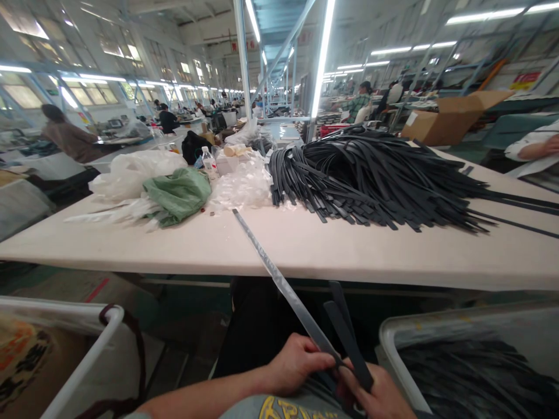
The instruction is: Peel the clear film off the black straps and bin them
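A long dark strap [288, 294], with a patchy whitish face, slants from the table down into my hands. My left hand [299, 362] is closed on it, thumb and fingers pinching near its lower end. Right beside it, my right hand [371, 387] is closed round black straps [345, 331], whose free ends stick up past the fingers. The two hands nearly touch, low in front of my body. How many straps lie in the right hand I cannot tell. On the table, a large heap of black straps [362, 174] spreads to the right.
The pale table [183, 256] spans the view. A green bag [179, 195], clear plastic bags [135, 171] and a bottle [208, 162] lie at its left. White bins [105, 326] flank my legs; the right bin [388, 337] holds black straps. A person's sleeve [535, 139] shows far right.
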The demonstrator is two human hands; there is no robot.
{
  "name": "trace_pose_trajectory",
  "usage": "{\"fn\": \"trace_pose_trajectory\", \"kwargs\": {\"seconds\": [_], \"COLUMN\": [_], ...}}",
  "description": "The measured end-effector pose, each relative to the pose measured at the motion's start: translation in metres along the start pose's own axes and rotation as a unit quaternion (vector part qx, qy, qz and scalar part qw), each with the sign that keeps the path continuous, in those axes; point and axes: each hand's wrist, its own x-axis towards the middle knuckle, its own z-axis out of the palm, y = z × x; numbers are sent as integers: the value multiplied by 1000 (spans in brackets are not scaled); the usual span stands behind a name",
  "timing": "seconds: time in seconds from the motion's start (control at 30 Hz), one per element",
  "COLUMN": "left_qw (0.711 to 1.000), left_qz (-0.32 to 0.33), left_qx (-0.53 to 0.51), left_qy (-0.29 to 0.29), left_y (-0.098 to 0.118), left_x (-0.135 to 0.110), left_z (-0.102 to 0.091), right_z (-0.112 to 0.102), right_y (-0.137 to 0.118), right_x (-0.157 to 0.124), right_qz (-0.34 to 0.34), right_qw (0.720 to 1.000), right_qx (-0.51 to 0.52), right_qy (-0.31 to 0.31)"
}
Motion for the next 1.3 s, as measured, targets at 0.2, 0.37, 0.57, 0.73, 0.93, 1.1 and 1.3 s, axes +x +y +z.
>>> {"fn": "trace_pose_trajectory", "kwargs": {"seconds": [0.2,0.37,0.57,0.73,0.93,1.1,1.3], "left_qw": [999,994,984,983,975,954,950], "left_qz": [12,12,-63,-105,-136,23,198], "left_qx": [-8,24,-135,-143,-175,-228,-89], "left_qy": [47,106,94,43,-12,194,222], "left_y": [13,13,34,30,30,110,166], "left_x": [8,15,14,6,14,63,71], "left_z": [-2,-17,-16,-9,-22,-71,-78], "right_z": [-2,-2,-8,-4,-17,-43,-38], "right_y": [-17,-20,-23,-31,-33,-17,-5], "right_x": [11,-3,1,3,-8,-44,-48], "right_qz": [-7,-26,-109,-304,-324,-248,-154], "right_qw": [999,995,961,930,929,962,971], "right_qx": [47,84,57,-18,27,93,154], "right_qy": [21,36,249,205,180,68,94]}}
